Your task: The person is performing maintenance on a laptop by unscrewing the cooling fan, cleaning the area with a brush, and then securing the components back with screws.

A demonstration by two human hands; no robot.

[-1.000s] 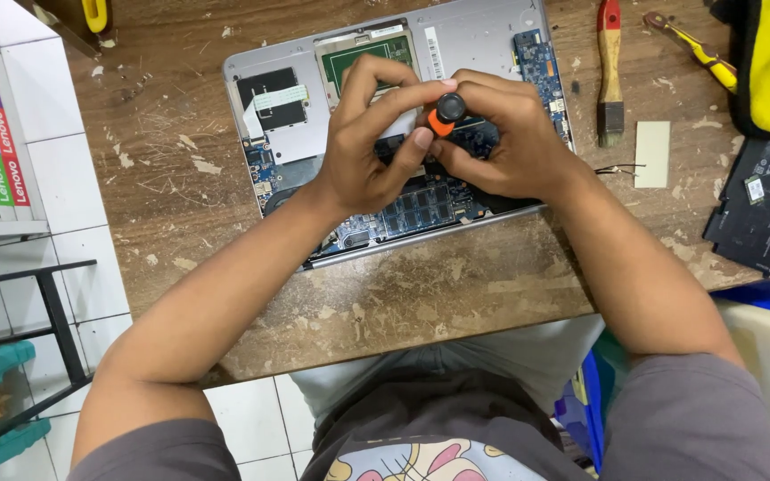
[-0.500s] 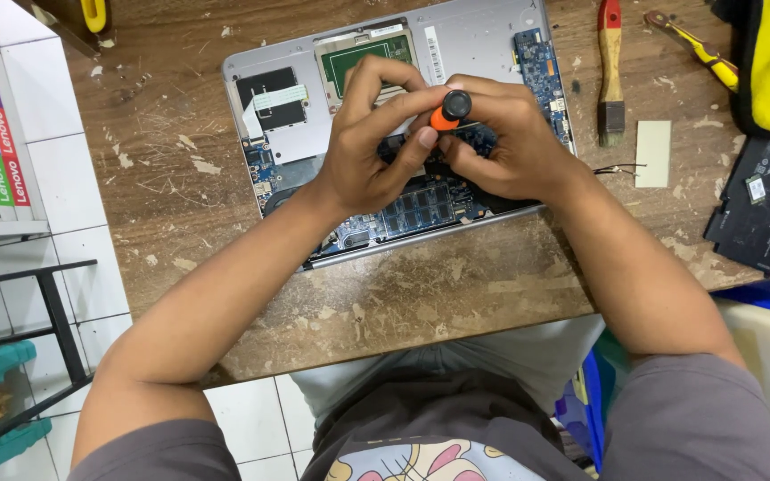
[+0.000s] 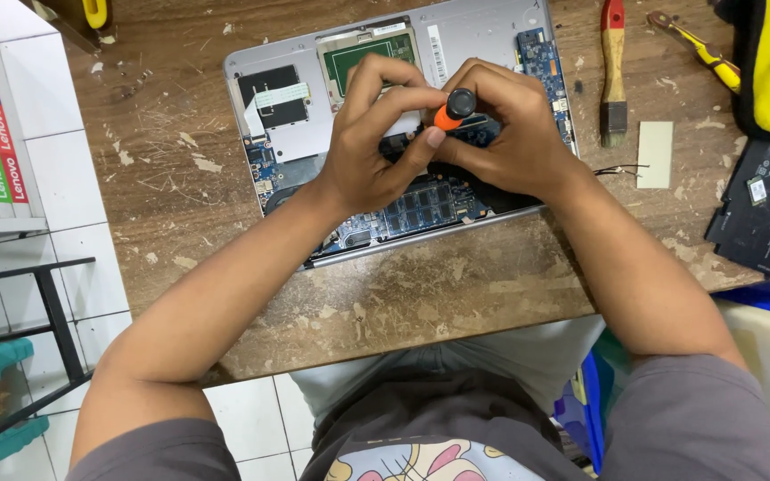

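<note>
We judge disassembly partway: the laptop (image 3: 385, 134) lies opened, and both hands' fingers (image 3: 376, 98) hold the screwdriver (image 3: 453, 109) upright over its board.

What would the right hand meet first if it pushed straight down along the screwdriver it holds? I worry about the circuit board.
Probably the dark part of the opened laptop directly under the orange screwdriver, beside the blue board. The right hand and left hand hide the tip, so the exact spot is unclear.
</note>
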